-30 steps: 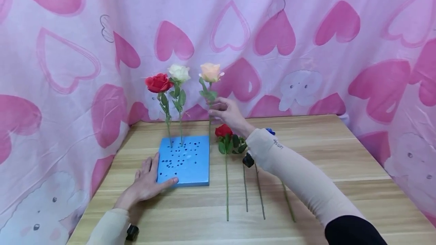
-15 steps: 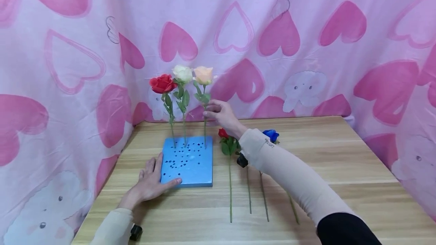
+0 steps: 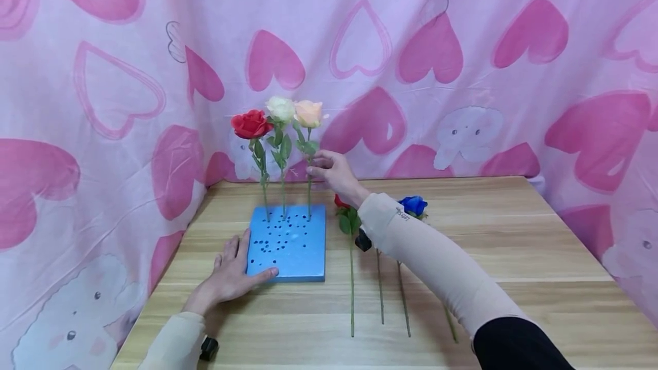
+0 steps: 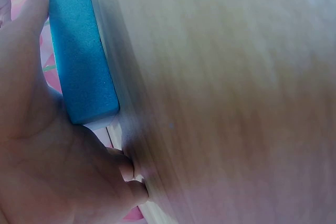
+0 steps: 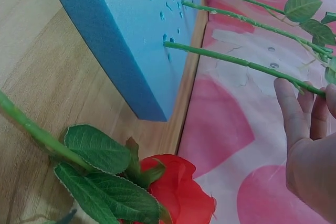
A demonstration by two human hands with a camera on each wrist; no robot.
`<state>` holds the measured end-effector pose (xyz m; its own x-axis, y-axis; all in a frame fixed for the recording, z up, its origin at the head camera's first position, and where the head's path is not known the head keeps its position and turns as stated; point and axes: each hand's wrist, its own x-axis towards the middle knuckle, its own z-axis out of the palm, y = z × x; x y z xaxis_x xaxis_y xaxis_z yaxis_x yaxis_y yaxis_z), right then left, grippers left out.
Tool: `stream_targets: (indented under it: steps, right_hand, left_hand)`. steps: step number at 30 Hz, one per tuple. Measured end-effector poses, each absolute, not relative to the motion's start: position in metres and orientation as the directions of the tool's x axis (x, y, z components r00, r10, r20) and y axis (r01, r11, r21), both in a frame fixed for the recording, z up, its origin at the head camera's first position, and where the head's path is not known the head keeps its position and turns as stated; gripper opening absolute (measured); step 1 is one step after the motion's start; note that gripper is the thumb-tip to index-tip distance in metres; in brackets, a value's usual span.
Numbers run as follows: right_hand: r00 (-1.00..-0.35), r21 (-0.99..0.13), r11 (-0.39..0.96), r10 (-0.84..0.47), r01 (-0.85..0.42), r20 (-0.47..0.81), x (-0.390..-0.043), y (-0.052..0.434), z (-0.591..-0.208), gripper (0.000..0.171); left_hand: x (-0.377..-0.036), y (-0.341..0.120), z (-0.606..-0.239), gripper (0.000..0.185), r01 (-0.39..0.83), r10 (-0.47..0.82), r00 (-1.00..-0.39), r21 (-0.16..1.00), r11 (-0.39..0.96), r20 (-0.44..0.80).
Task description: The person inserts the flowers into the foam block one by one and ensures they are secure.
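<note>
My right hand (image 3: 336, 173) pinches the stem of a peach rose (image 3: 309, 113) below its leaves. In the right wrist view the lower end of that stem (image 5: 210, 53) meets a hole in the blue foam block (image 5: 113, 30). A red rose (image 3: 251, 124) and a white rose (image 3: 280, 109) stand upright in the block's back row, left of the peach one. My left hand (image 3: 231, 270) lies at the block's front left corner, fingers straight along the side and thumb over the front edge. Many small holes dot the top of the block.
Right of the block, several roses lie on the wooden table (image 3: 514, 244): a red one (image 3: 349, 220), a blue one (image 3: 413, 205) and others partly under my right sleeve (image 3: 432, 250). A pink heart-patterned curtain (image 3: 478, 147) hangs behind and beside the table.
My right hand has brought the peach rose left and its stem end into the block, beside the white rose. My left hand keeps its place on the block. The head view has shifted slightly.
</note>
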<state>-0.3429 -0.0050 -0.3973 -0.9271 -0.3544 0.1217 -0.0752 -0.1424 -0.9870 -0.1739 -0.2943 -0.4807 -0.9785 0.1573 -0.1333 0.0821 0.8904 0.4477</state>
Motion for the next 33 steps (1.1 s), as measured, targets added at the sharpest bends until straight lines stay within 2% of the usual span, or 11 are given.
stream_targets:
  steps: [8,12,18,25,33]
  right_hand:
    - [-0.926,-0.99,-0.13,-0.363,-0.06,0.104,-0.341,-0.007,-0.398,0.034]
    - [-0.924,-0.99,-0.126,-0.368,-0.063,0.106,-0.341,-0.008,-0.399,0.031]
    - [-0.917,-0.993,-0.098,-0.388,-0.061,0.094,-0.341,-0.008,-0.402,0.037]
    - [-0.918,-0.993,-0.093,-0.384,-0.066,0.097,-0.342,-0.009,-0.407,0.031]
    - [-0.915,-0.996,-0.071,-0.397,-0.05,0.074,-0.343,-0.009,-0.412,0.042]
  left_hand:
    - [-0.175,-0.295,-0.481,0.127,0.071,0.151,-0.977,0.446,0.892,-0.147]
    - [-0.176,-0.295,-0.481,0.127,0.069,0.151,-0.977,0.449,0.891,-0.149]
    - [-0.176,-0.294,-0.481,0.128,0.07,0.152,-0.977,0.443,0.894,-0.15]
    - [-0.176,-0.294,-0.48,0.127,0.073,0.154,-0.977,0.443,0.893,-0.149]
    - [-0.176,-0.294,-0.479,0.127,0.068,0.151,-0.976,0.444,0.894,-0.156]
